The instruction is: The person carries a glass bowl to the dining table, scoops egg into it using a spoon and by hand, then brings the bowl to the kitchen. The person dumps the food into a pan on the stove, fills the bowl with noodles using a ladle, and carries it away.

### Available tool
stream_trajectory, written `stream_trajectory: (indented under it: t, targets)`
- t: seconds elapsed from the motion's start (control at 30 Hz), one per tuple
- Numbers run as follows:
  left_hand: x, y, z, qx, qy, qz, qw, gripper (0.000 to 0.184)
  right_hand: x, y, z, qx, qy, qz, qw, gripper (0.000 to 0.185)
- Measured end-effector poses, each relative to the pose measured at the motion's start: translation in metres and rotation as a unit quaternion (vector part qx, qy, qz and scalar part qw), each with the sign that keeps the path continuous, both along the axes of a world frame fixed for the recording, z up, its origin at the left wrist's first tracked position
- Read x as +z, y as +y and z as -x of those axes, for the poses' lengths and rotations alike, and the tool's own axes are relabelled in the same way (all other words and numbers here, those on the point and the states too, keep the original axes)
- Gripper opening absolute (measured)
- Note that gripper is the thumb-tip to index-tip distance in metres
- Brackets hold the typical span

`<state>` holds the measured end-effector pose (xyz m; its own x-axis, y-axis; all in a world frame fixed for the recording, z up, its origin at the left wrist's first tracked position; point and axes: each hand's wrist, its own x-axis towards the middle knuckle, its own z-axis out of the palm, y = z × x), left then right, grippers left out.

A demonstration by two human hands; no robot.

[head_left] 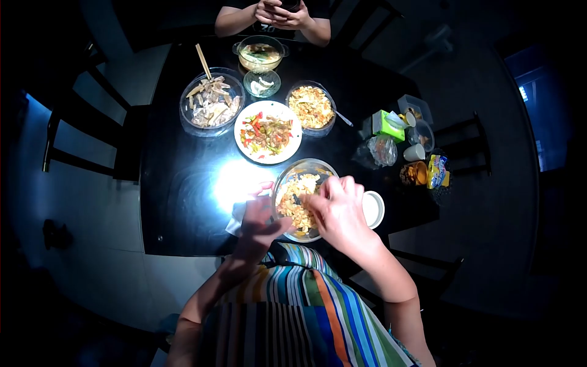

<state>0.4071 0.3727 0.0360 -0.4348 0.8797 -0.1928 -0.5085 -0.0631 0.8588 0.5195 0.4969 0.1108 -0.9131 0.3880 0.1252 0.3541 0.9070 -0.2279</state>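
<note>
A clear bowl (330, 169) of fried rice (298, 194) stands near the table's front edge, right before me. Over its right side is my right hand (340, 211), the fingers bent and pressed together, thumb tip down at the rice. Whatever they may pinch is hidden or too small to make out. My left hand (258, 214) lies at the bowl's left side with fingers apart, thumb reaching toward the rim; whether it touches cannot be told. A small white bowl (373, 209) sits just right of my right hand.
Beyond are a white plate of meat and peppers (268, 133), a bowl of pale strips (212, 104) with chopsticks (203, 61), another rice bowl (310, 109) and a soup bowl (260, 55). Tissues (389, 126) and cups stand right. A person (275, 17) sits opposite holding a dark object.
</note>
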Motion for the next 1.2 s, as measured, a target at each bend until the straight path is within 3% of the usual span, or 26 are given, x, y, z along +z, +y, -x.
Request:
stream_trajectory:
  t: [0.03, 0.13, 0.2, 0.33, 0.47, 0.73, 0.9, 1.07, 1.2]
  targets:
    - [0.0, 0.0, 0.001, -0.002, 0.011, -0.003, 1.0, 0.066, 0.001, -0.002, -0.003, 0.016, -0.013, 0.023, 1.0, 0.008]
    - [0.005, 0.0, 0.001, 0.008, -0.004, 0.0, 1.0, 0.067, 0.005, 0.0, -0.008, -0.004, 0.01, 0.027, 1.0, 0.006]
    - [0.016, 0.001, 0.001, 0.027, -0.076, 0.019, 0.997, 0.072, 0.002, 0.007, -0.003, -0.053, 0.061, -0.041, 0.996, 0.019]
    - [0.012, 0.001, -0.001, 0.001, -0.012, 0.015, 1.0, 0.065, -0.007, 0.006, 0.003, -0.058, -0.015, -0.129, 0.99, 0.023]
    - [0.013, 0.004, -0.003, 0.022, -0.021, -0.002, 1.0, 0.069, -0.012, -0.001, 0.005, -0.07, 0.008, -0.045, 0.997, 0.02]
    - [0.01, 0.008, -0.004, 0.02, -0.001, 0.001, 1.0, 0.069, -0.011, 0.003, 0.008, -0.066, -0.035, -0.075, 0.994, 0.021]
    - [0.011, 0.006, 0.0, 0.04, -0.024, 0.017, 0.999, 0.067, -0.005, 0.002, -0.003, -0.026, -0.052, 0.102, 0.993, 0.013]
    - [0.008, 0.007, 0.004, 0.043, 0.016, -0.01, 0.999, 0.067, -0.005, 0.019, 0.002, -0.048, 0.072, -0.038, 0.996, 0.01]
    - [0.015, 0.009, 0.006, 0.018, -0.01, -0.006, 1.0, 0.068, -0.006, 0.03, 0.011, 0.015, 0.045, -0.119, 0.992, 0.024]
